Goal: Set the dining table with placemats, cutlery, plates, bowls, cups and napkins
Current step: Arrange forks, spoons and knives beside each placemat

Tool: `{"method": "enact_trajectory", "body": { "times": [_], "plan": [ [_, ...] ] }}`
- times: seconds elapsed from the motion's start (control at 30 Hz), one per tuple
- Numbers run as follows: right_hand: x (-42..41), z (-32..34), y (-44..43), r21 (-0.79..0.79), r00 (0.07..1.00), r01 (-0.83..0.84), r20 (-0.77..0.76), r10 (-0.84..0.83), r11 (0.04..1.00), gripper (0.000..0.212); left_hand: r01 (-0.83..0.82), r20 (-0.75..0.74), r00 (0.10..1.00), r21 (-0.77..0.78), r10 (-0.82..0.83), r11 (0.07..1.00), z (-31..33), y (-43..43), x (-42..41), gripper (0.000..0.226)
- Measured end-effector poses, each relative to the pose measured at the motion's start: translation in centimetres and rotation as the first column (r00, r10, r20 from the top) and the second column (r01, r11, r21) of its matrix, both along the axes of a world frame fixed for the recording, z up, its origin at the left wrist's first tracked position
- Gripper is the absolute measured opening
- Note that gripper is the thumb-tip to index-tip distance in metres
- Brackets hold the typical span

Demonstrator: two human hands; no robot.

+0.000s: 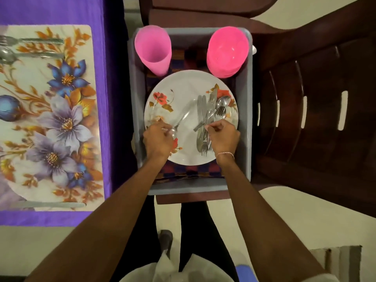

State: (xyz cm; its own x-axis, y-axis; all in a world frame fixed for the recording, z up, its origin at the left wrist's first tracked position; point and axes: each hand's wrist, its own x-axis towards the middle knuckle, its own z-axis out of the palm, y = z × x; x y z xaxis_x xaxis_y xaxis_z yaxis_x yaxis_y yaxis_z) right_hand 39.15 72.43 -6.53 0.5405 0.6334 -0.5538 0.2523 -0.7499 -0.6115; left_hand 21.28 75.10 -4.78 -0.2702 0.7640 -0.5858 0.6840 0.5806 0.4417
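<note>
A grey tub (pixel 245 123) on a brown chair holds a white floral plate (pixel 183 92), pink cups (pixel 153 52) and stacked pink bowls (pixel 227 51). On the plate's right side lies a pile of cutlery (pixel 205 110). My left hand (pixel 157 140) grips a spoon (pixel 181 121) over the plate's near left part. My right hand (pixel 222 134) pinches a fork (pixel 215 115) at the pile. To the left, a floral placemat (pixel 61 119) lies on the purple tablecloth (pixel 101 9), with a fork (pixel 40 40) and a spoon (pixel 26 54) at its far end and a knife (pixel 55 204) at its near edge.
A dark chequered cloth (pixel 193 171) lines the tub under the plate. The brown plastic chair (pixel 317 98) stretches to the right with its slatted back. My legs and pale floor show below, with a striped mat (pixel 337 261) at the lower right.
</note>
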Motion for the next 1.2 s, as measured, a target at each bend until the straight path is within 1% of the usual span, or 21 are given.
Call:
{"method": "enact_trajectory", "body": {
  "times": [0.03, 0.1, 0.17, 0.23, 0.27, 0.33, 0.4, 0.47, 0.5, 0.57, 0.63, 0.67, 0.73, 0.83, 0.9, 0.93, 1.0, 1.03, 1.1, 1.2],
  "plan": [
    [-0.4, -0.1, 0.3, -0.004, 1.000, 0.004, 0.009, -0.004, 1.000, 0.013, -0.028, -0.007, 1.000, 0.005, 0.028, 1.000, 0.3, -0.2, -0.3, 0.017],
    [-1.0, -0.1, 1.0, -0.020, 0.999, 0.004, 0.046, -0.003, 1.000, 0.016, -0.104, 0.050, 0.993, -0.018, 0.105, 0.994, 0.7, -0.7, -0.6, 0.019],
    [-1.4, 0.1, 1.9, -0.062, 0.994, -0.012, 0.110, 0.018, 0.998, 0.017, -0.174, 0.159, 0.970, -0.064, 0.182, 0.983, 1.3, -1.2, -0.6, 0.018],
    [-1.4, 0.4, 2.6, -0.119, 0.987, -0.045, 0.148, 0.063, 0.992, 0.015, -0.241, 0.319, 0.908, -0.131, 0.271, 0.962, 1.9, -1.5, -0.3, 0.021],
    [-1.4, 0.4, 2.9, -0.143, 0.985, -0.058, 0.153, 0.080, 0.988, 0.013, -0.253, 0.397, 0.868, -0.165, 0.299, 0.953, 2.1, -1.6, -0.2, 0.026],
    [-1.3, 0.6, 3.2, -0.164, 0.982, -0.080, 0.158, 0.106, 0.983, 0.011, -0.229, 0.502, 0.810, -0.205, 0.303, 0.952, 2.3, -1.6, -0.1, 0.030],
    [-1.1, 0.8, 3.2, -0.156, 0.982, -0.073, 0.164, 0.099, 0.985, 0.009, -0.195, 0.560, 0.774, -0.231, 0.294, 0.953, 2.6, -1.5, 0.0, 0.026],
    [-0.8, 1.1, 2.9, -0.123, 0.986, -0.047, 0.151, 0.065, 0.991, 0.007, -0.207, 0.596, 0.731, -0.271, 0.333, 0.940, 2.9, -1.3, 0.2, 0.024],
    [-0.5, 1.4, 2.6, -0.082, 0.992, -0.034, 0.115, 0.043, 0.996, 0.007, -0.218, 0.611, 0.708, -0.288, 0.354, 0.933, 3.0, -1.2, 0.2, 0.024],
    [0.1, 2.0, 2.2, 0.056, 0.999, 0.015, -0.050, -0.012, 0.998, 0.007, -0.221, 0.639, 0.672, -0.308, 0.374, 0.925, 3.2, -0.8, 0.1, 0.029],
    [0.9, 3.2, 1.6, 0.167, 0.970, 0.083, -0.238, -0.042, 0.982, 0.010, -0.192, 0.659, 0.663, -0.311, 0.357, 0.931, 3.5, -0.4, -0.4, 0.038],
    [1.2, 4.1, 1.4, 0.191, 0.958, 0.088, -0.286, -0.031, 0.978, 0.013, -0.179, 0.663, 0.661, -0.313, 0.350, 0.933, 3.7, -0.2, -0.7, 0.043],
    [1.9, 5.9, 1.2, 0.204, 0.952, 0.022, -0.303, 0.042, 0.979, 0.015, -0.168, 0.650, 0.674, -0.327, 0.351, 0.930, 4.3, 0.4, -1.4, 0.045],
    [3.1, 8.2, 1.3, 0.198, 0.922, -0.181, -0.306, 0.236, 0.963, 0.011, -0.185, 0.603, 0.711, -0.336, 0.362, 0.924, 4.8, 1.5, -2.8, 0.036],
    [3.6, 9.4, 1.7, 0.191, 0.874, -0.343, -0.293, 0.387, 0.920, 0.013, -0.119, 0.609, 0.729, -0.336, 0.311, 0.934, 5.0, 2.1, -3.8, 0.022],
    [3.7, 9.7, 2.0, 0.188, 0.849, -0.411, -0.278, 0.449, 0.892, 0.016, -0.034, 0.621, 0.746, -0.323, 0.239, 0.946, 5.3, 2.4, -4.2, 0.015],
    [3.4, 9.9, 2.8, 0.179, 0.820, -0.483, -0.249, 0.515, 0.857, 0.023, 0.175, 0.614, 0.788, -0.282, 0.037, 0.943, 6.5, 2.4, -4.5, 0.029],
    [3.1, 10.0, 3.1, 0.178, 0.815, -0.495, -0.243, 0.526, 0.850, 0.027, 0.254, 0.610, 0.791, -0.264, -0.043, 0.931, 7.1, 2.3, -4.4, 0.032],
    [2.3, 10.1, 3.8, 0.188, 0.816, -0.482, -0.261, 0.517, 0.856, 0.031, 0.329, 0.618, 0.775, -0.220, -0.130, 0.918, 7.8, 1.9, -4.1, 0.027],
    [1.3, 10.8, 4.3, 0.201, 0.827, -0.435, -0.298, 0.478, 0.878, 0.037, 0.310, 0.636, 0.759, -0.168, -0.138, 0.936, 8.3, 1.1, -4.2, 0.022]
  ]
}}
